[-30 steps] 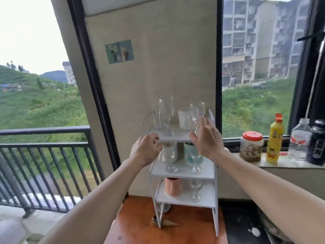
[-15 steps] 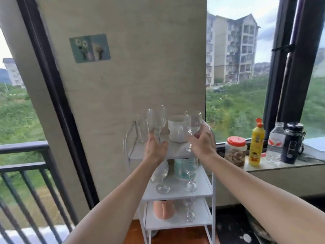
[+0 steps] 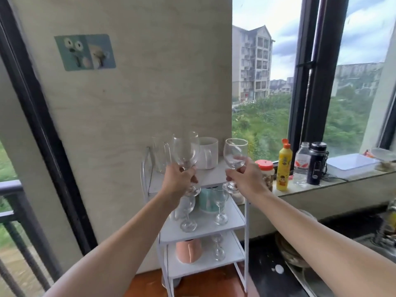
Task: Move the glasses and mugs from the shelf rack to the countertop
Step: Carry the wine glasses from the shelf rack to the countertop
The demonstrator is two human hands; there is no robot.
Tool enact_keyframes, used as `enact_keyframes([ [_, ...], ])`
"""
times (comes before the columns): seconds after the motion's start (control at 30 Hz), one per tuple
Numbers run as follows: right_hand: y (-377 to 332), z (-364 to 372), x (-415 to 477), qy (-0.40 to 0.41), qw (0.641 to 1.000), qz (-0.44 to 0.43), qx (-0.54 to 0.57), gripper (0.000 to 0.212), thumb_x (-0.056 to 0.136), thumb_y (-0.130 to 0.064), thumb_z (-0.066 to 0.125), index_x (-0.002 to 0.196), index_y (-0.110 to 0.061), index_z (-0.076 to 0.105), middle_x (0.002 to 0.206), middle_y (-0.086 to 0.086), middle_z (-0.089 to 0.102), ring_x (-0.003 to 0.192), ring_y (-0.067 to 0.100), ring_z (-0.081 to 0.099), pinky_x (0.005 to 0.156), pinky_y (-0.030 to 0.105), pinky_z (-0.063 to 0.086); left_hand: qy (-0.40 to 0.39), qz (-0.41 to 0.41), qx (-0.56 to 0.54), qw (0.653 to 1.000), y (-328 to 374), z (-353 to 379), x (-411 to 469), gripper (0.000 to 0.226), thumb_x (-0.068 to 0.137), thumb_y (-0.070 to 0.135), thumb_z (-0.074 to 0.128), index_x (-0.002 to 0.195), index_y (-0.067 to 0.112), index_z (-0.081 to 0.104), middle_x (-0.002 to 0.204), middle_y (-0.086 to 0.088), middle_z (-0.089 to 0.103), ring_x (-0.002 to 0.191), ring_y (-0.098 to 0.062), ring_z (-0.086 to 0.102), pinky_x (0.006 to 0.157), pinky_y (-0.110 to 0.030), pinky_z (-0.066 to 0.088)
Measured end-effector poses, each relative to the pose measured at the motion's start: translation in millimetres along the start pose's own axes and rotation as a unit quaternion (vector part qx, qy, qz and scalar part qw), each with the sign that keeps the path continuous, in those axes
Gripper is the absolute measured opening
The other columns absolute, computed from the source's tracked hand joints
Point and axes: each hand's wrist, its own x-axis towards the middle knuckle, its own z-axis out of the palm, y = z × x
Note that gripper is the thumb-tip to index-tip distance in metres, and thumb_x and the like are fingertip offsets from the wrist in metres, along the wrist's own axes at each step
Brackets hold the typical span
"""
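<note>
Both wine glasses are now off the top shelf (image 3: 216,175) of the rack. The left hand (image 3: 177,181), half a second ago just reaching the stem, grips the left wine glass (image 3: 185,152) raised; the right hand (image 3: 246,176) holds the right wine glass (image 3: 235,154) lifted and tilted slightly.

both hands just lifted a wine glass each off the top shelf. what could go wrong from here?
1. The left hand and right hand hold wine glasses by thin stems; the two bowls could clink.
2. The left wine glass could knock the clear glass mug and white mug behind.
</note>
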Motion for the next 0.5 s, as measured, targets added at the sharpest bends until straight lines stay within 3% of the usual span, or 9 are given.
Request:
enact_keyframes([
  [0.07, 1.4, -16.4, -16.1, -0.001, 0.999, 0.020, 0.034, 0.035, 0.088, -0.008, 0.069, 0.114, -0.023, 0.052, 0.069, 0.003, 0.072, 0.052, 0.001, 0.066, 0.044, 0.016, 0.045, -0.057, -0.008, -0.063, 0.996, 3.9, 1.9, -15.2, 0.006, 0.088, 0.007, 0.063, 0.086, 0.003, 0.067, 0.057, -0.004, 0.063, 0.051, -0.011, 0.060, 0.058, -0.024, 0.043],
  [0.13, 4.3, -37.4, -33.7, -0.002, 0.997, 0.043, 0.068, 0.031, 0.087, -0.006, 0.069, 0.111, -0.019, 0.056, 0.070, 0.004, 0.074, 0.061, 0.010, 0.070, 0.052, 0.023, 0.050, -0.117, -0.017, -0.112, 0.987, 4.8, 9.0, -30.9, 0.004, 0.088, 0.003, 0.063, 0.087, 0.004, 0.066, 0.052, -0.001, 0.058, 0.054, -0.017, 0.059, 0.062, -0.029, 0.041],
  [0.23, 13.0, -76.1, -62.9, -0.002, 0.991, 0.088, 0.102, 0.028, 0.086, -0.003, 0.069, 0.111, -0.012, 0.061, 0.078, 0.010, 0.073, 0.065, 0.016, 0.070, 0.051, 0.025, 0.050, -0.200, -0.039, -0.156, 0.967, 0.5, 35.0, -57.9, 0.006, 0.087, 0.004, 0.063, 0.082, 0.007, 0.064, 0.053, -0.001, 0.054, 0.051, -0.016, 0.056, 0.057, -0.028, 0.040],
  [0.33, 26.4, -120.6, -91.6, 0.012, 0.981, 0.135, 0.137, 0.027, 0.085, 0.000, 0.068, 0.108, -0.011, 0.062, 0.069, 0.009, 0.071, 0.057, 0.015, 0.066, 0.044, 0.023, 0.045, -0.264, -0.060, -0.169, 0.948, -7.2, 76.0, -82.0, 0.004, 0.083, 0.002, 0.066, 0.087, 0.001, 0.066, 0.056, 0.000, 0.058, 0.052, -0.016, 0.057, 0.055, -0.025, 0.045],
  [0.4, 35.9, -154.8, -111.4, 0.029, 0.977, 0.160, 0.140, 0.032, 0.084, -0.002, 0.069, 0.112, -0.013, 0.060, 0.070, 0.009, 0.072, 0.060, 0.017, 0.066, 0.046, 0.024, 0.046, -0.324, -0.076, -0.177, 0.926, -10.4, 109.5, -97.5, 0.007, 0.081, 0.001, 0.068, 0.087, -0.001, 0.066, 0.062, -0.004, 0.060, 0.055, -0.016, 0.056, 0.060, -0.029, 0.046],
  [0.5, 49.4, -212.1, -143.5, 0.070, 0.972, 0.182, 0.132, 0.033, 0.084, -0.008, 0.071, 0.113, -0.014, 0.059, 0.072, 0.009, 0.072, 0.064, 0.021, 0.064, 0.051, 0.027, 0.044, -0.404, -0.100, -0.210, 0.885, -8.3, 163.1, -123.7, 0.008, 0.081, 0.003, 0.069, 0.080, 0.009, 0.074, 0.064, 0.000, 0.065, 0.057, -0.012, 0.056, 0.065, -0.031, 0.044],
])
